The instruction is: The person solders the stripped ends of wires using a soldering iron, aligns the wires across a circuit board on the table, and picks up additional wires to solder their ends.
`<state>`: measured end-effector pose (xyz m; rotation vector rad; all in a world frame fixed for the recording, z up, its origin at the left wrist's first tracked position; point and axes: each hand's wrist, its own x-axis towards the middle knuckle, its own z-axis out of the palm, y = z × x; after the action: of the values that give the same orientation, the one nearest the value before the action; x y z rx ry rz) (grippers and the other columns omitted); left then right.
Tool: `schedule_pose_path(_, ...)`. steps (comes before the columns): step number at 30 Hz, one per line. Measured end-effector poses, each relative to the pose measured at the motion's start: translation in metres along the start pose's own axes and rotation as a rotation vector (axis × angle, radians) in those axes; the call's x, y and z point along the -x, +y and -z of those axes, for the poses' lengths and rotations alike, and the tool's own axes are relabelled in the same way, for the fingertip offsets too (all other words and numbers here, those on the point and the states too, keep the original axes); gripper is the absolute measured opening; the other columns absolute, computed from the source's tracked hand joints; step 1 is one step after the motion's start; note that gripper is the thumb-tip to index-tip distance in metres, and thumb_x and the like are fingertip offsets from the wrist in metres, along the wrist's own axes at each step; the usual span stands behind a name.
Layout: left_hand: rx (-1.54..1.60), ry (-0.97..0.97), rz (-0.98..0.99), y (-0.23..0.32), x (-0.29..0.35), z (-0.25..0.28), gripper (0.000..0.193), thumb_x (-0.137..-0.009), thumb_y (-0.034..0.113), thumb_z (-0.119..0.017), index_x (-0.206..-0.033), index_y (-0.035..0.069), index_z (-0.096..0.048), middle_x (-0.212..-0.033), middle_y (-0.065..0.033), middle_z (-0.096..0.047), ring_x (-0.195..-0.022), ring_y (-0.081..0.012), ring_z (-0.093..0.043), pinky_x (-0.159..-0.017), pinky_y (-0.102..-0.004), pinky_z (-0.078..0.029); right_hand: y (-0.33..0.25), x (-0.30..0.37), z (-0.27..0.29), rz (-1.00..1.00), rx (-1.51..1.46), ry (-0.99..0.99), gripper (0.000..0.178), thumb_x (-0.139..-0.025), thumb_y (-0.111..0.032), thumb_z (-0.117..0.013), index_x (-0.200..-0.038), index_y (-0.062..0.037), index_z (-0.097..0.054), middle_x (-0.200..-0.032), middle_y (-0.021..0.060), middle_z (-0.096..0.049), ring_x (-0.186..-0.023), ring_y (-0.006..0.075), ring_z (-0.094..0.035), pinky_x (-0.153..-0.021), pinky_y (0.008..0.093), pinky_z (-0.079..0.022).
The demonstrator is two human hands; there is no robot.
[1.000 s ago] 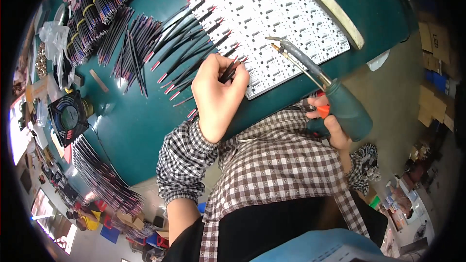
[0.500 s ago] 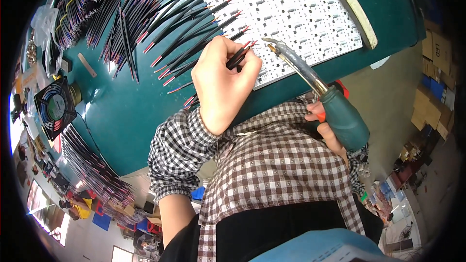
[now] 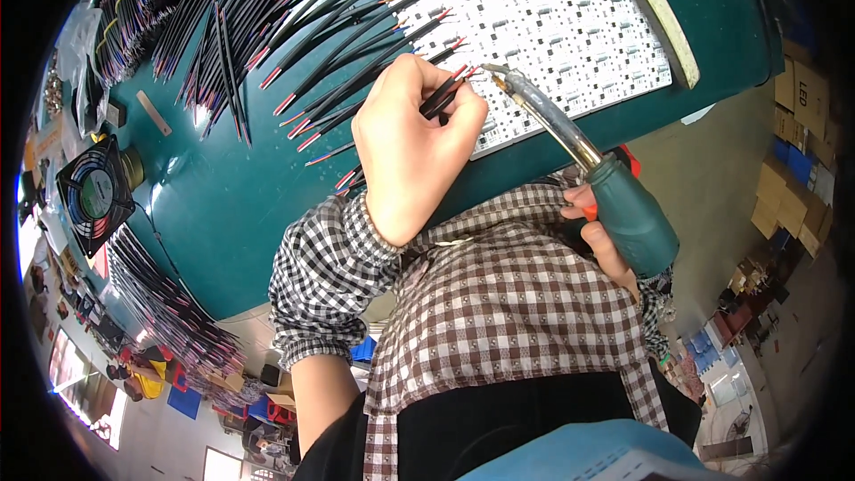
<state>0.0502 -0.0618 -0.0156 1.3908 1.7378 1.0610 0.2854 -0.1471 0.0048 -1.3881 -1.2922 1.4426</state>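
My left hand (image 3: 405,147) is closed in a pinch around a black cable (image 3: 438,103) with bared red-tipped ends, at the near left edge of a white circuit board panel (image 3: 570,44). My right hand (image 3: 607,248) grips a soldering iron (image 3: 634,214) by its green handle and is partly hidden behind it. The iron's bent tip lies right by the cable's wire ends; whether they touch I cannot tell. More black cables (image 3: 343,58) lie in a row along the panel's left edge, their far ends over the small components.
Piles of cut cables (image 3: 233,44) lie at the left on the green table (image 3: 214,240). A small black fan (image 3: 96,196) stands at the left edge, near a cable bundle (image 3: 169,312). A pale curved strip (image 3: 655,9) borders the panel's right side. Cardboard boxes (image 3: 797,187) are stacked beyond.
The cable ends in my left hand have moved slightly right and up, closer to the iron's tip. My right hand keeps its hold on the iron, almost unmoved.
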Motion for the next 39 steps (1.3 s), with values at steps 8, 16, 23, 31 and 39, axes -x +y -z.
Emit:
schedule_pose_path(8, 0.008, -0.007, 0.029, 0.000, -0.002, 0.002, 0.016, -0.072, 0.004, -0.069, -0.074, 0.000, -0.054, -0.066, -0.0107, -0.057, -0.054, -0.0201, -0.055, -0.052, -0.0307, -0.045, 0.000, -0.002, -0.003, -0.024, 0.009, 0.007, 0.065, -0.075, -0.006, -0.081, -0.127, 0.0102, -0.046, -0.107, 0.0226, -0.066, -0.096, 0.0255, -0.068, -0.081, 0.0352, -0.059)
schedule_pose_path(16, -0.004, -0.004, 0.022, 0.000, -0.004, 0.003, 0.016, -0.072, 0.004, -0.069, -0.074, 0.000, -0.054, -0.067, -0.0103, -0.057, -0.053, -0.0195, -0.055, -0.051, -0.0303, -0.046, -0.007, -0.007, -0.003, 0.011, 0.090, -0.035, 0.061, -0.074, -0.005, -0.080, -0.123, 0.0117, -0.048, -0.099, 0.0191, -0.069, -0.089, 0.0230, -0.070, -0.080, 0.0335, -0.058)
schedule_pose_path(23, 0.013, -0.005, 0.019, -0.003, -0.005, 0.002, 0.016, -0.072, 0.004, -0.070, -0.075, 0.000, -0.054, -0.068, -0.0104, -0.058, -0.055, -0.0206, -0.056, -0.052, -0.0310, -0.046, -0.007, -0.008, -0.005, 0.027, 0.081, -0.008, 0.059, -0.076, -0.007, -0.080, -0.122, 0.0116, -0.049, -0.094, 0.0150, -0.070, -0.085, 0.0196, -0.070, -0.079, 0.0317, -0.057)
schedule_pose_path(31, 0.001, 0.003, -0.008, -0.003, -0.006, 0.002, 0.016, -0.071, 0.004, -0.070, -0.075, 0.000, -0.054, -0.068, -0.0114, -0.058, -0.057, -0.0231, -0.058, -0.054, -0.0326, -0.047, -0.001, -0.003, 0.001, 0.042, 0.216, -0.034, 0.056, -0.075, -0.007, -0.081, -0.120, 0.0109, -0.052, -0.092, 0.0131, -0.071, -0.083, 0.0174, -0.069, -0.078, 0.0304, -0.056)
schedule_pose_path(39, 0.002, 0.006, -0.009, -0.004, -0.006, 0.001, 0.016, -0.072, 0.004, -0.069, -0.074, 0.000, -0.054, -0.068, -0.0119, -0.058, -0.057, -0.0242, -0.058, -0.055, -0.0330, -0.047, -0.016, -0.007, -0.008, -0.015, 0.034, 0.012, 0.064, -0.076, -0.011, -0.081, -0.125, 0.0118, -0.046, -0.100, 0.0181, -0.069, -0.094, 0.0235, -0.069, -0.083, 0.0333, -0.058)
